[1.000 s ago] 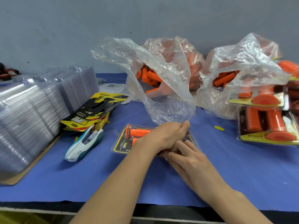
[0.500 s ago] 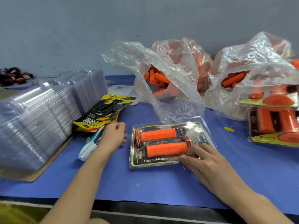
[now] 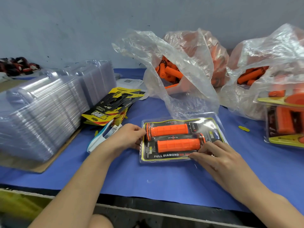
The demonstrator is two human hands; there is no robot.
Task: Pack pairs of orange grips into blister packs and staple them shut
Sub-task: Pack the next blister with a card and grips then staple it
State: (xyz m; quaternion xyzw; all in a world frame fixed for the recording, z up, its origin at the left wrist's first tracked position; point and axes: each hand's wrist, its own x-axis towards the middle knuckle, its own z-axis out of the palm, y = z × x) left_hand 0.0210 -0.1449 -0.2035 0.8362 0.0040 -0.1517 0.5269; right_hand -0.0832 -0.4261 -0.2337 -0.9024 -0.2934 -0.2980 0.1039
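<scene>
A closed clear blister pack [image 3: 166, 155] with a black and yellow card lies flat on the blue mat [image 3: 148, 178]. Two orange grips sit inside it, one [image 3: 169, 130] above the other [image 3: 178, 144]. My left hand [image 3: 126, 137] holds the pack's left edge, thumb on top and fingers curled at the rim. My right hand [image 3: 218, 158] presses its straight fingers on the pack's lower right corner. A white and teal stapler [image 3: 102, 137] lies just left of my left hand, untouched.
A tall stack of empty clear blisters [image 3: 41, 112] fills the left. Yellow and black cards [image 3: 111, 109] lie behind the stapler. Two plastic bags of loose orange grips [image 3: 172, 76] [image 3: 263, 79] stand at the back. Finished packs [image 3: 286, 122] are piled at the right edge.
My left hand left the pack, went over the stapler, and has come back to the pack's left edge. My right hand has stayed on the lower right corner.
</scene>
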